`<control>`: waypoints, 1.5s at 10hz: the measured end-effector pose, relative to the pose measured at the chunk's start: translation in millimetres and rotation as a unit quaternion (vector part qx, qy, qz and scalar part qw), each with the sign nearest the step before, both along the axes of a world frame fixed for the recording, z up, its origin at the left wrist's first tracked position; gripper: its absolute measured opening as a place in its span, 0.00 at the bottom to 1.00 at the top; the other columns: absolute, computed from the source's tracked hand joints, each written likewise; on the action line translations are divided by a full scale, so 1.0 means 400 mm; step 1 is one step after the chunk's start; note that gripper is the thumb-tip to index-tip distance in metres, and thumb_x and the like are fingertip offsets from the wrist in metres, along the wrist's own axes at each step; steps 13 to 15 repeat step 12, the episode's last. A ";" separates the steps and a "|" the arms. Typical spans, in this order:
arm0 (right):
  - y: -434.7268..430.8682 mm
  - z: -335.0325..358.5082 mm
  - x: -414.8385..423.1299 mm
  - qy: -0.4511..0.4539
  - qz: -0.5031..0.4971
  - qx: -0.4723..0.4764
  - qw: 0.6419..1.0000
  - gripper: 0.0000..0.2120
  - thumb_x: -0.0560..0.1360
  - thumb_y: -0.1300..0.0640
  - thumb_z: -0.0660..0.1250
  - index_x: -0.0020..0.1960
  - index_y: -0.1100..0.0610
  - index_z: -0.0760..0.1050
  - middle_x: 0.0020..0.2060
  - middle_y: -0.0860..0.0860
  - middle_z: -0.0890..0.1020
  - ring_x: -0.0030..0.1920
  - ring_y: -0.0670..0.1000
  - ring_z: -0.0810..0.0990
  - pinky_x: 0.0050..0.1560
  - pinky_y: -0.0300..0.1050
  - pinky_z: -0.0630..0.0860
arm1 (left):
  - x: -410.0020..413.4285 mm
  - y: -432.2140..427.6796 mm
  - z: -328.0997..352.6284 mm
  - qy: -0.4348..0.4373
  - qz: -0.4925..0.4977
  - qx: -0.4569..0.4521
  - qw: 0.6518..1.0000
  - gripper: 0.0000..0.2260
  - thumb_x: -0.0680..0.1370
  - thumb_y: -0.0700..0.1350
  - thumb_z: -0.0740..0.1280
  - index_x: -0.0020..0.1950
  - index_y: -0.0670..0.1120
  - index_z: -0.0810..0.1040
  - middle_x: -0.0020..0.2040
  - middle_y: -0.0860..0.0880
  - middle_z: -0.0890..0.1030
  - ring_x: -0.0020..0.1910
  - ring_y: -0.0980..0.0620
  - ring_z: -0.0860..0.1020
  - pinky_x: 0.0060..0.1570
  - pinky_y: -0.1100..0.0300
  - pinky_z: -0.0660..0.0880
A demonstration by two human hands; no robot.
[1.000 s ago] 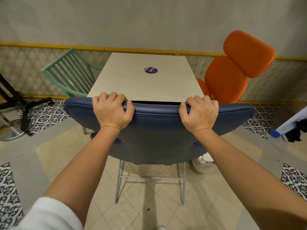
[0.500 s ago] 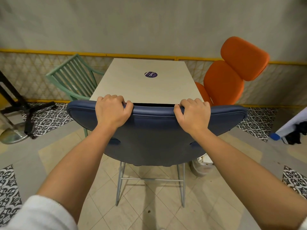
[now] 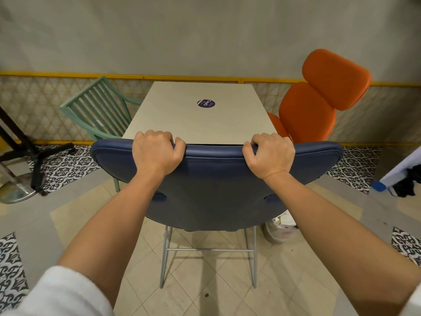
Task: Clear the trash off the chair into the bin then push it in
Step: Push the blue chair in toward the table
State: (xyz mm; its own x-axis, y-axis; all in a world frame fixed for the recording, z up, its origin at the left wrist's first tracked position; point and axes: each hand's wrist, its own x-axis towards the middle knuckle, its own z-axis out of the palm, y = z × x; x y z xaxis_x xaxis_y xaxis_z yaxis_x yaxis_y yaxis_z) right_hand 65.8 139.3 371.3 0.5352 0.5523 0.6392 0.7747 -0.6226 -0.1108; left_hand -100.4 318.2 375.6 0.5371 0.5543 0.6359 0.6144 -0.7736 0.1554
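Both of my hands are gripping the top edge of the blue chair [image 3: 216, 190]: my left hand [image 3: 157, 153] and my right hand [image 3: 271, 155] are curling tight over its backrest. At twelve o'clock the pale table [image 3: 198, 124] is sitting just beyond the backrest. A round purple sticker [image 3: 206, 103] is lying on it, its writing too small to read. The bin [image 3: 279, 231] is peeking out at four o'clock. A green chair [image 3: 98, 110] is standing at ten o'clock, an orange chair [image 3: 319, 103] at two.
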 end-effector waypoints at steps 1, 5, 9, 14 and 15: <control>0.000 -0.001 0.001 -0.004 0.003 0.010 1.000 0.21 0.73 0.45 0.54 0.40 0.57 0.81 0.34 0.54 0.82 0.35 0.54 0.77 0.37 0.43 0.62 | 0.003 0.006 -0.008 -0.003 -0.001 0.013 1.000 0.19 0.73 0.50 0.53 0.27 0.42 0.71 0.25 0.43 0.73 0.27 0.46 0.64 0.34 0.56 0.58; -0.007 0.002 -0.017 0.024 0.001 0.004 1.000 0.22 0.73 0.45 0.53 0.42 0.56 0.82 0.36 0.53 0.83 0.36 0.52 0.76 0.37 0.43 0.61 | -0.012 -0.012 -0.014 -0.033 -0.001 -0.005 0.999 0.19 0.74 0.50 0.53 0.36 0.42 0.79 0.33 0.44 0.80 0.33 0.48 0.67 0.38 0.56 0.59; 0.098 0.075 -0.071 0.056 0.127 -0.031 0.990 0.17 0.74 0.45 0.57 0.53 0.56 0.75 0.51 0.52 0.79 0.53 0.54 0.73 0.47 0.49 0.62 | -0.056 -0.036 0.025 -0.055 -0.009 0.006 0.998 0.16 0.73 0.56 0.60 0.51 0.47 0.77 0.45 0.48 0.81 0.46 0.45 0.75 0.46 0.53 0.66; 0.220 0.148 -0.107 0.046 0.206 -0.037 0.977 0.20 0.74 0.40 0.56 0.54 0.54 0.74 0.53 0.51 0.78 0.55 0.53 0.72 0.52 0.51 0.65 | -0.113 -0.003 0.121 -0.039 0.063 0.039 0.996 0.16 0.73 0.55 0.63 0.55 0.47 0.76 0.49 0.48 0.80 0.50 0.45 0.75 0.47 0.52 0.66; 0.220 0.148 -0.107 0.046 0.206 -0.037 0.977 0.20 0.74 0.40 0.56 0.54 0.54 0.74 0.53 0.51 0.78 0.55 0.53 0.72 0.52 0.51 0.65 | -0.113 -0.003 0.121 -0.039 0.063 0.039 0.996 0.16 0.73 0.55 0.63 0.55 0.47 0.76 0.49 0.48 0.80 0.50 0.45 0.75 0.47 0.52 0.66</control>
